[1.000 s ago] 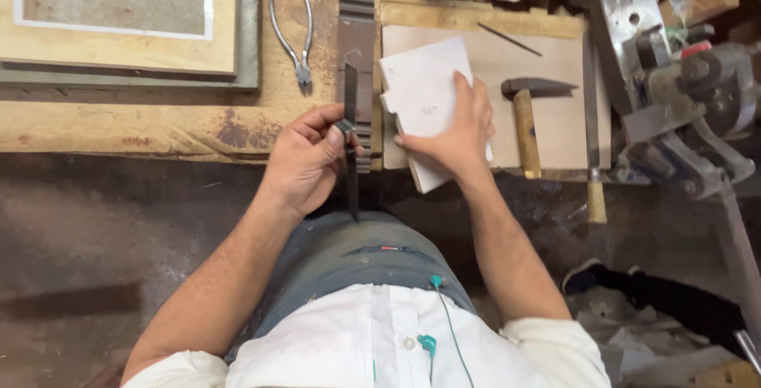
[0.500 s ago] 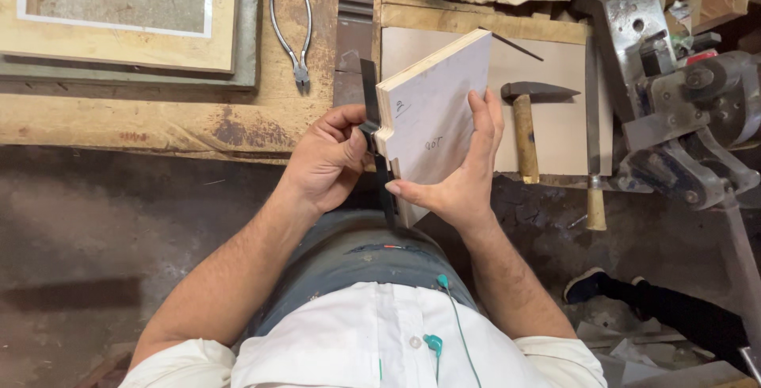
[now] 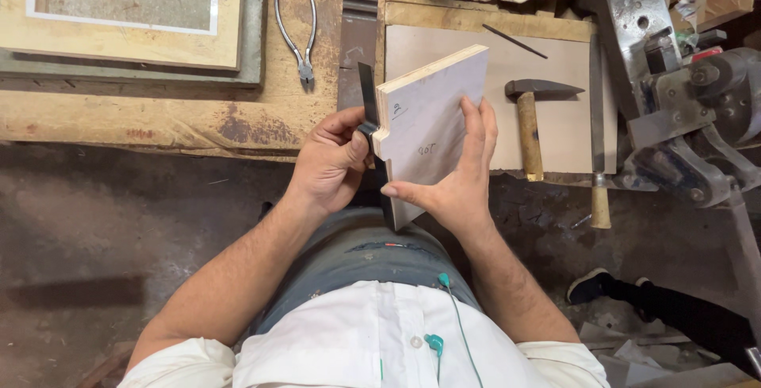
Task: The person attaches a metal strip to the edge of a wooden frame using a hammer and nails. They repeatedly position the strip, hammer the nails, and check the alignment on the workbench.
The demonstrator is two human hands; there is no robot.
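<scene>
Seen from above, a person stands at a worn wooden workbench. The right hand holds a pale notched plywood board tilted up on edge over the bench's front edge, fingers spread across its face and thumb under. The left hand is closed around a dark flat blade, possibly a file, pressed against the board's left edge at the notch. Right of the board lies a hammer; left of it, pliers.
</scene>
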